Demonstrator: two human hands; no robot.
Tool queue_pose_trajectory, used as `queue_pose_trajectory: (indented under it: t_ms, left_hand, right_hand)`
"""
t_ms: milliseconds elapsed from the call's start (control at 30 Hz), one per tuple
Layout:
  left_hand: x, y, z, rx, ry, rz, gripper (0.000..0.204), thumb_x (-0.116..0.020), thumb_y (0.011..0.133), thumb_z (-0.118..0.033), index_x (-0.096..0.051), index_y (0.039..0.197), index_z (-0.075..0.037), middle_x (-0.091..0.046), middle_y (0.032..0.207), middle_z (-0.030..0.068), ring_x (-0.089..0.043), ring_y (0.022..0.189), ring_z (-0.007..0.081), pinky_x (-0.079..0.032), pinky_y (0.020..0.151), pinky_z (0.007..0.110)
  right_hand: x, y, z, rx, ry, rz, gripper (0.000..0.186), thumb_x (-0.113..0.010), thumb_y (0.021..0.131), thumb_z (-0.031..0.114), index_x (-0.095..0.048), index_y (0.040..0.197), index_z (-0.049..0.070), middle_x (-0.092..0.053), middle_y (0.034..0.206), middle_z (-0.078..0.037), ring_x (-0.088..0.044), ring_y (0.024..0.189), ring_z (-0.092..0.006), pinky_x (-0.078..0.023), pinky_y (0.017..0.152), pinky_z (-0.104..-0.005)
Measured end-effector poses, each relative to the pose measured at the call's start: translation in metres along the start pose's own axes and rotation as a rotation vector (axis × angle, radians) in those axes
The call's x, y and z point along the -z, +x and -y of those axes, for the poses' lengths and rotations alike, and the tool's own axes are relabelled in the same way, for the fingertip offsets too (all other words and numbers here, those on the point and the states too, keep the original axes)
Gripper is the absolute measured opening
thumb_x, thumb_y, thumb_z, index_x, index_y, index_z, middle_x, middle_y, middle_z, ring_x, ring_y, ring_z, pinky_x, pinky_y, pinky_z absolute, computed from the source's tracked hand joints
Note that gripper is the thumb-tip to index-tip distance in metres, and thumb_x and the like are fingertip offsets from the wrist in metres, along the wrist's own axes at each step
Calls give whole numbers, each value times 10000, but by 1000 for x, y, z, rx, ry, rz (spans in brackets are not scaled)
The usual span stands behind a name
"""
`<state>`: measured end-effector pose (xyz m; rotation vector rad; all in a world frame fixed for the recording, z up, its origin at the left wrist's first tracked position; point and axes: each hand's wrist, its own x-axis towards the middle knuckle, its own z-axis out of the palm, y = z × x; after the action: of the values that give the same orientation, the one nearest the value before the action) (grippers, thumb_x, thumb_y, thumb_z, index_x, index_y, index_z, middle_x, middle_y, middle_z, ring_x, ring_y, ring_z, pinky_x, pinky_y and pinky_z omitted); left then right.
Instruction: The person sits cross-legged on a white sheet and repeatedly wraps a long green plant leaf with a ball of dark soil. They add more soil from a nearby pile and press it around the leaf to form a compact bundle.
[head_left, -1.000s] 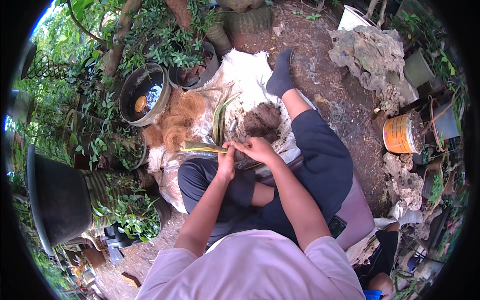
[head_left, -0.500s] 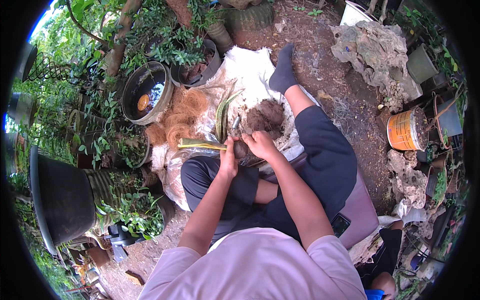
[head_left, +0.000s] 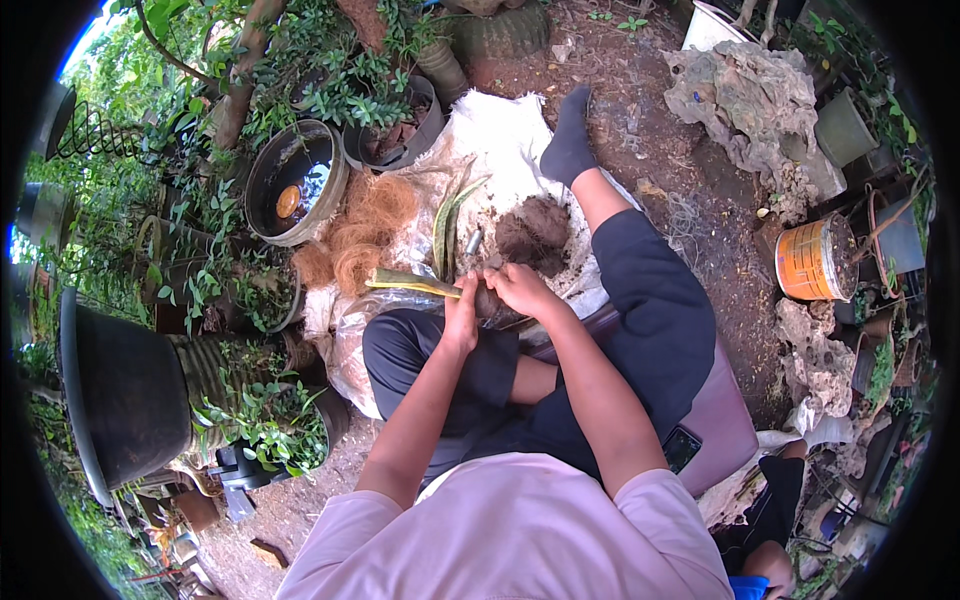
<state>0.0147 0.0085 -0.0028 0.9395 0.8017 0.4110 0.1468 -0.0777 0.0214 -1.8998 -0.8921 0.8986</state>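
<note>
My left hand (head_left: 461, 320) is closed round the base of a long yellow-edged snake plant leaf (head_left: 410, 284), which sticks out to the left. Close beside it, my right hand (head_left: 520, 290) has its fingers pinched together at a small brown ball (head_left: 487, 302) of soil or fibre. What lies between those fingertips is too small to make out. Beyond the hands, more snake plant leaves (head_left: 446, 235) rest on a white sack (head_left: 495, 135). A small grey cylinder (head_left: 474, 241) lies by them, next to a heap of dark brown soil (head_left: 532, 235).
Loose brown coconut fibre (head_left: 375, 215) is spread left of the leaves. Behind it stands a round tub (head_left: 325, 215) holding dark water. To the right are a large rough rock (head_left: 745, 105) and an orange bucket (head_left: 805, 262). Another person's hand (head_left: 770, 565) shows at the lower right.
The held leaf has tipped, its free end rising slightly and shifting right. Both hands have drawn a little closer together over the brown ball.
</note>
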Motion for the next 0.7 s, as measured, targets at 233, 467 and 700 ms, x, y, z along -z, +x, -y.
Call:
queue_pose_trajectory:
  t_ms: [233,467,700]
  left_hand:
    - [-6,-4,-4,-7,46,-25,326,-516,1028,-366,-616,1125,-72,-642,1055,44,-609,989,142,-501,859,316]
    - [-6,-4,-7,113,-35,-65,398,-540,1006,-425,-593,1189,-75,-639,1105,56,-622,1021,164,-519,874,348]
    - [5,3,6,207,-37,77,389,-611,974,-391,-569,1200,-78,-634,1109,46,-612,1014,153,-515,866,339]
  right_hand:
    - [6,-4,8,118,-204,-129,480,-527,935,401,-701,782,-19,-658,778,-273,-656,796,-443,-512,749,-513]
    - [13,-12,20,190,-295,92,524,-556,916,459,-681,740,-18,-650,752,-265,-652,762,-439,-501,710,-515]
    - [24,-16,24,34,-149,148,539,-572,926,496,-671,754,-5,-628,699,-254,-647,689,-415,-477,638,-477]
